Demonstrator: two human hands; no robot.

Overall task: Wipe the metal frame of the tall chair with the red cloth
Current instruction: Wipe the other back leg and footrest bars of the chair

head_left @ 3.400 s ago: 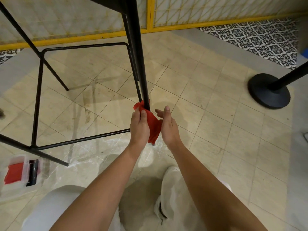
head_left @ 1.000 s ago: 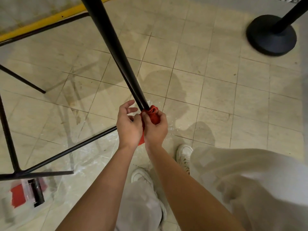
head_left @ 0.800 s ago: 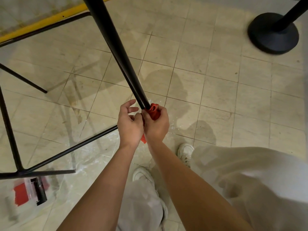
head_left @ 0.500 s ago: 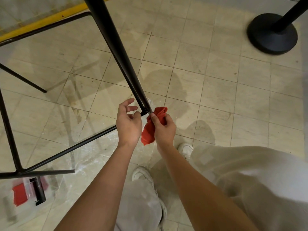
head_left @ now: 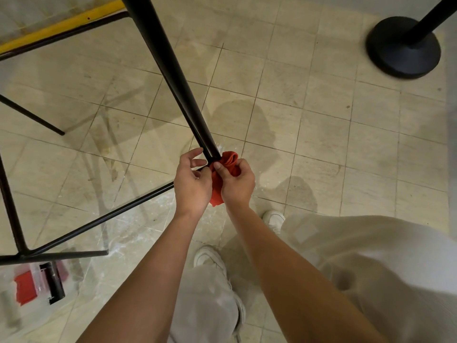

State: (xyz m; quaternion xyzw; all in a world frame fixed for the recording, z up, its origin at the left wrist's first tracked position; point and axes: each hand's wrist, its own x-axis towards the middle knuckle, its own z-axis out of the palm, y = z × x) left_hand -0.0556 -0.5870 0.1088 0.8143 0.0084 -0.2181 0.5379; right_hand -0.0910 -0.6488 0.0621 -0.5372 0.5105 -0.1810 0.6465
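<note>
Right grip clamped round the bunched red cloth, cloth pressed against the low end of the black chair leg, left grip half-curled just beside it at the crossbar joint, can't tell if it pinches anything.

Clock centre: red cloth, at the chair leg's foot.
Chair leg: slants away, barring the line to 11 o'clock.
Footrest bar: bars low passage toward 8 o'clock.
Stanchion base: well apart at 2 o'clock.
Floor tiles: open from 12 to 3 o'clock.
Trouser legs: crowd 4 to 6 o'clock.
</note>
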